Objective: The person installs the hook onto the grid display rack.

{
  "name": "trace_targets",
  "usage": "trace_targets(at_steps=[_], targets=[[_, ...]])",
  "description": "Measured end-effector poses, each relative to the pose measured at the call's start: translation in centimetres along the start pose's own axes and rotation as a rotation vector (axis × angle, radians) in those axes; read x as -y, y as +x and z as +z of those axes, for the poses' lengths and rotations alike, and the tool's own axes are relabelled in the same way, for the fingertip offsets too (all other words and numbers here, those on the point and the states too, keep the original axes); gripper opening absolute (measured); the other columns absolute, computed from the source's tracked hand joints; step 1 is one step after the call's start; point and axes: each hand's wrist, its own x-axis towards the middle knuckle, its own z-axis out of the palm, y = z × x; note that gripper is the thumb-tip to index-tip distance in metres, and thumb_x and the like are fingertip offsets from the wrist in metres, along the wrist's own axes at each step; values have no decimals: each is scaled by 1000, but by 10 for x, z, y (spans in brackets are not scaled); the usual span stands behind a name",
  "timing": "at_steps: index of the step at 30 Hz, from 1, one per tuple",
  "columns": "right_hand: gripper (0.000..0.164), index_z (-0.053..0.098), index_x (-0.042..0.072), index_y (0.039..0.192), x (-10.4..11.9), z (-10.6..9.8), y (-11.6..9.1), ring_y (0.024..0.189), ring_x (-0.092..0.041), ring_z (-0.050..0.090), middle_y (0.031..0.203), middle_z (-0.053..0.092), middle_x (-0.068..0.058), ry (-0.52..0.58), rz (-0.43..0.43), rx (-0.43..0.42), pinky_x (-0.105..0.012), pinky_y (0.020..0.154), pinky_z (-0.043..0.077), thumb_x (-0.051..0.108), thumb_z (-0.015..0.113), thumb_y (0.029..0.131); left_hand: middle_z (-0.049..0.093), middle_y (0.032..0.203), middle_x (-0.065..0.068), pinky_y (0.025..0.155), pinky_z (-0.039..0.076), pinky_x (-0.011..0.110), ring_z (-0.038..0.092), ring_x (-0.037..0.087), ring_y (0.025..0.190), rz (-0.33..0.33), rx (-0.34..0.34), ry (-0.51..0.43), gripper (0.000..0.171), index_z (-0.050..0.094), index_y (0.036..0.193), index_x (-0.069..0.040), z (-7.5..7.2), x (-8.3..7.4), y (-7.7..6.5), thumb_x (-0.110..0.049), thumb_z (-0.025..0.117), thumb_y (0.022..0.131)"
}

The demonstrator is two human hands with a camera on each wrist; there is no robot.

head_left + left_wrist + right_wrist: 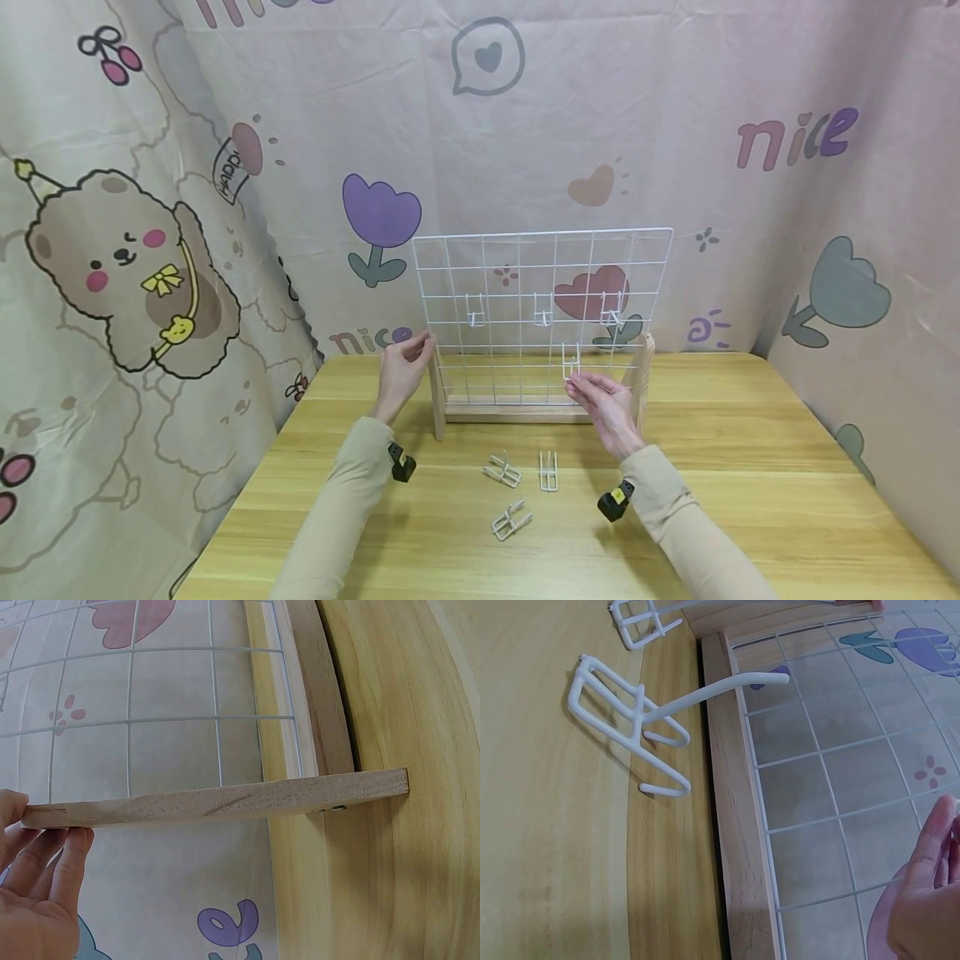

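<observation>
One white wire hook [572, 364] is held up by the right hand [606, 408], just right of the middle of the head picture and in front of the low part of a white wire grid [518, 267]. Thumb and fingertips are nearly closed, pinching its bottom end, so its two long sides point up; I cannot tell if the top touches a grid wire. It looks light and stiff — thin wire with a smooth coat that may turn a bit in the fingers, but I doubt a drop would break it. Its bottom end seems a good place to hold, since that leaves the bent tips free. The right arm slants up and left from the bottom right corner. The left arm comes from the bottom left, and the left hand [402, 375] pinches the top of the left wooden leg [438, 404], with fingers on both sides of the wood. Three hung hooks [543, 318] make a row across the middle of the grid — and three loose hooks [548, 475] lie on the table [720, 467], low in the middle of the frame.
</observation>
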Motion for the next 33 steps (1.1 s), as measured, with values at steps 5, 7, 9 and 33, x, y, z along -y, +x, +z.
trace_targets(at_steps=[5, 7, 9, 33], targets=[[26, 73, 10, 85, 0, 0, 0, 82, -12, 76, 87, 79, -3, 0, 3, -2, -22, 85, 62, -9, 58, 96, 69, 128, 16, 94, 60, 44, 72, 32, 111, 5, -1, 4, 37, 68, 130, -6, 0, 0, 0, -26, 67, 98], [27, 74, 10, 85, 0, 0, 0, 82, -12, 76, 87, 79, -3, 0, 5, -5, -22, 85, 62, -9, 58, 95, 69, 128, 16, 94, 60, 44, 72, 32, 111, 6, -1, 3, 37, 68, 129, -6, 1, 0, 0, -26, 67, 98], [27, 74, 10, 85, 0, 0, 0, 82, -12, 76, 87, 79, -3, 1, 8, -7, -22, 85, 62, -10, 58, 95, 69, 128, 16, 94, 60, 44, 72, 32, 111, 7, -1, 2, 37, 68, 129, -6, 1, 0, 0, -26, 67, 98], [27, 75, 8, 88, 2, -3, -1, 85, -13, 77, 88, 79, -4, -3, 20, -31, -24, 88, 62, -11, 58, 95, 70, 127, 17, 93, 60, 44, 72, 32, 110, 15, -8, -12, 36, 68, 128, -6, 0, 0, 0, -25, 67, 98]])
